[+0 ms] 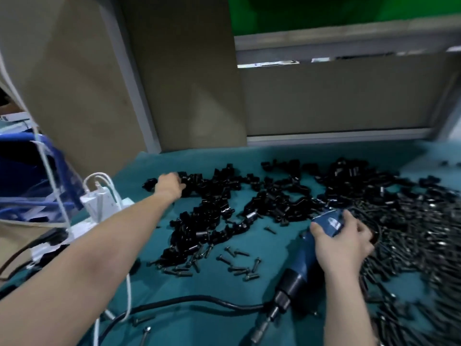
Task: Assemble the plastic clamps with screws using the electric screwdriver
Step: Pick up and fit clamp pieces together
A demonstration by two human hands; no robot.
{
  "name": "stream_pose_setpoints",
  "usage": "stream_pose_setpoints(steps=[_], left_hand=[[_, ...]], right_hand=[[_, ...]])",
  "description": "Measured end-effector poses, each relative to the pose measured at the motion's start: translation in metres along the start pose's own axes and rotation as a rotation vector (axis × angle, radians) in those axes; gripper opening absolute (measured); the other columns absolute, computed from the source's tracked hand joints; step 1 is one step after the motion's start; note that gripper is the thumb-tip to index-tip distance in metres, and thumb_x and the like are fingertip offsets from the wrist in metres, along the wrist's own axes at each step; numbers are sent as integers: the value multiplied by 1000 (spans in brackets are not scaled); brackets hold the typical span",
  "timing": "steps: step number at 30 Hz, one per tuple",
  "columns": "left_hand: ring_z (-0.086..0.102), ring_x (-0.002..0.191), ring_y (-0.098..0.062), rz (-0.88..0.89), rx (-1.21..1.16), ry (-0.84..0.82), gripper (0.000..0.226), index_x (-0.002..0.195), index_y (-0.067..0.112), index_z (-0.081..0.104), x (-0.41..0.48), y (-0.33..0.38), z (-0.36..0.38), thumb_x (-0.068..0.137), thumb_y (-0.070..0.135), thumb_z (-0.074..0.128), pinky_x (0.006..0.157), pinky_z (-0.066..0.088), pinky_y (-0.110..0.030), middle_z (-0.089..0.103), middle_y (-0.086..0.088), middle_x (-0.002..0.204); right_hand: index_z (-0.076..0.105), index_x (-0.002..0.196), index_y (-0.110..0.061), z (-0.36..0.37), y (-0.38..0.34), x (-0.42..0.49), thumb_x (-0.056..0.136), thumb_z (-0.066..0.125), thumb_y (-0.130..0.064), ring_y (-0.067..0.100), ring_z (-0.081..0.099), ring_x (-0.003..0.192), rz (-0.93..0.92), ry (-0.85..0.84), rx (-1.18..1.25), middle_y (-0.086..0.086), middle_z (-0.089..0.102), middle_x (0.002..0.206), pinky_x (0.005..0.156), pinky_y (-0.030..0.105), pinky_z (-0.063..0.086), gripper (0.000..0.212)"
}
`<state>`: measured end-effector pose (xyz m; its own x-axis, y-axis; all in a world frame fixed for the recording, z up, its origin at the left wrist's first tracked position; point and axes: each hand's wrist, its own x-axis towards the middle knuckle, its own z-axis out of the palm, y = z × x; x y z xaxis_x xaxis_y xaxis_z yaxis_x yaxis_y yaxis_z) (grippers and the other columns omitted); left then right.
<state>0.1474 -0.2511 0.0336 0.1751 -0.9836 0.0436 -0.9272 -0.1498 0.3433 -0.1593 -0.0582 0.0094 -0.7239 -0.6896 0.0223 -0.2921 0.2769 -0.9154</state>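
Note:
A wide heap of black plastic clamps [262,198] lies across the teal table cover. Dark screws [239,267] are scattered in front of it, and a dense pile of screws [411,245] fills the right side. My left hand [169,184] reaches far out to the left end of the clamp heap, its fingers among the clamps; whether it grips one is hidden. My right hand [341,243] grips the blue electric screwdriver [303,258], which lies slanted with its bit pointing toward the near edge.
The screwdriver's black cable [174,303] curls over the teal cover [199,320] in front. A white power strip with chargers [99,203] and white cords sits at left beside a blue crate [30,171]. Cardboard panels [99,83] stand behind the table.

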Motion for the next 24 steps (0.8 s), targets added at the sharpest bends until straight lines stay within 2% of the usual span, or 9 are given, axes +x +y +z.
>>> stream_pose_setpoints(steps=[4,7,10,12,14,16,18,20,24], left_hand=[[55,112,-38,-96,-213,151,25,116,1,57,3,-1,-13,92,5,58,90,46,-40,60,-22,120],[57,89,-36,-72,-518,269,24,98,9,62,0,24,-28,89,-3,44,68,50,-38,59,-18,115],[53,76,-26,-123,-1114,132,26,73,12,62,-3,84,-38,89,1,45,47,52,-26,58,-12,92],[52,66,-18,-47,-1228,45,24,65,11,57,-12,130,-37,86,6,47,40,43,-20,62,-6,76],[51,58,-13,200,-1079,-3,33,59,15,53,-24,175,-24,92,21,49,43,40,-17,60,5,58],[50,55,-11,528,-660,-1,33,67,20,54,-33,211,0,94,39,56,49,42,-20,55,9,58],[62,79,-17,731,-251,-38,20,91,22,63,-36,238,31,94,41,58,69,51,-30,68,2,86],[60,107,-26,790,-22,-97,22,116,27,63,-37,256,54,97,30,53,85,52,-38,67,-3,116],[40,132,-32,842,397,-43,46,147,33,36,-21,287,77,103,23,43,94,48,-43,46,0,146]], right_hand=[[36,147,-23,4,-2,-3,88,69,-27,29,21,135,7,-58,27,6,26,148,107,46,31,67],[37,147,-24,6,-3,-4,87,70,-26,27,20,136,-11,-84,3,5,26,149,109,43,28,68],[34,148,-25,7,-7,-4,88,68,-26,28,17,138,1,-105,-39,5,25,151,110,44,27,69],[32,149,-25,7,-8,-5,89,67,-27,28,17,138,5,-109,-67,6,25,152,111,43,26,69],[31,149,-26,7,-9,-6,89,66,-28,28,16,139,6,-114,-71,5,24,152,111,43,26,69],[33,148,-26,7,-10,-6,89,66,-28,27,17,138,-1,-101,-54,4,26,151,111,42,26,67],[38,146,-26,6,-9,-5,89,66,-27,25,20,137,0,-78,-15,5,30,149,110,40,26,63],[43,143,-26,5,-8,-3,90,64,-26,24,23,135,16,-66,34,4,33,147,108,39,28,57],[48,138,-29,5,-6,1,91,62,-26,20,29,132,57,-37,127,0,38,141,105,36,33,49]])
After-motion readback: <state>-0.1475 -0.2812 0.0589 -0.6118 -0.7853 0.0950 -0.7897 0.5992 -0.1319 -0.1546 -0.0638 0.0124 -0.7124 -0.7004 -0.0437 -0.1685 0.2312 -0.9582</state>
